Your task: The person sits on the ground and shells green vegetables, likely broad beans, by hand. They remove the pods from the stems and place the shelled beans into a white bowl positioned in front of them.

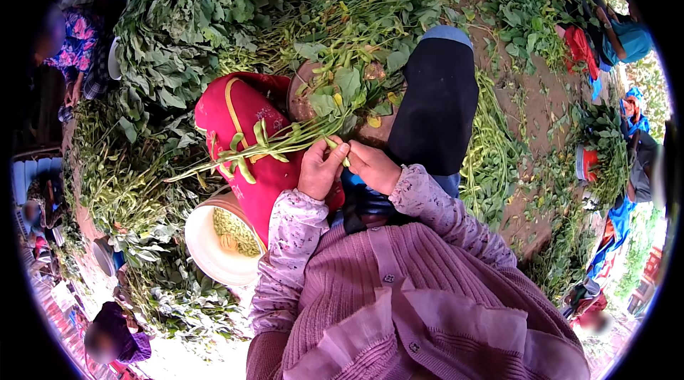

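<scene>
A green bean pod (346, 161), probably soybean, is pinched between the fingertips of both hands in front of my lap. My left hand (319, 167) grips it from the left, thumb on top. From the other side, my right hand (375, 165) closes its thumb and finger at the pod, partly covering it. A bundle of podded stalks (278, 143) runs beneath the left fingers and over the red cloth (243, 104) on my left leg. Left of my lap, a white bucket (199, 241) tilts towards me, with green beans (234, 230) inside.
Leafy cut plants (176, 32) pile up ahead and to the left. Stripped-looking stalks (487, 150) lie beside my dark-covered right knee (441, 107). Bare soil (556, 96) shows on the right. Several people sit around the edges, one with a red bucket (588, 163) nearby.
</scene>
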Available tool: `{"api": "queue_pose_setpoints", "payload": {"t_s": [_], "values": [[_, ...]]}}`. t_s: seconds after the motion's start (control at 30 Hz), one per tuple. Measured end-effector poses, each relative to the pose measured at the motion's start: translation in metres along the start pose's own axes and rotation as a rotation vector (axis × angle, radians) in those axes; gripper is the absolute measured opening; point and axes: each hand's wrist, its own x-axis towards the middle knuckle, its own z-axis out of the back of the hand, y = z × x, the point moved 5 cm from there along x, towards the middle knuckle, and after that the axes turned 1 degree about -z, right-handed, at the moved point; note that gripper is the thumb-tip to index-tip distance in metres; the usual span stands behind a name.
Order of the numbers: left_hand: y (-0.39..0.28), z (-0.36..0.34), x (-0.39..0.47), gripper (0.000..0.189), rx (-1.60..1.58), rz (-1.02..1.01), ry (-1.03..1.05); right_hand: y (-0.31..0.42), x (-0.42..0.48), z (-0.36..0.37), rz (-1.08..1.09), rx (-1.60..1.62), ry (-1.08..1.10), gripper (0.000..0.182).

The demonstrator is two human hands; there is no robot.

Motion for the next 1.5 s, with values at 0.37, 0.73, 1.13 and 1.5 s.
{"api": "queue_pose_setpoints", "payload": {"t_s": [0.37,0.73,1.13,1.5], "values": [[0.0,-0.007,-0.003,0.021,-0.431,0.072,-0.01,0.027,-0.008,0.01,0.147,-0.178,-0.128,0.017],[-0.011,-0.019,-0.012,0.029,-0.649,0.226,-0.183,0.033,-0.008,0.011,0.151,-0.089,-0.188,0.019],[0.006,0.003,-0.013,0.014,-0.469,0.105,-0.302,0.049,-0.01,0.02,0.163,-0.152,-0.27,0.015],[0.015,0.003,0.001,0.017,-0.396,0.144,-0.054,0.045,-0.009,0.028,0.056,0.054,-0.178,0.017]]}}
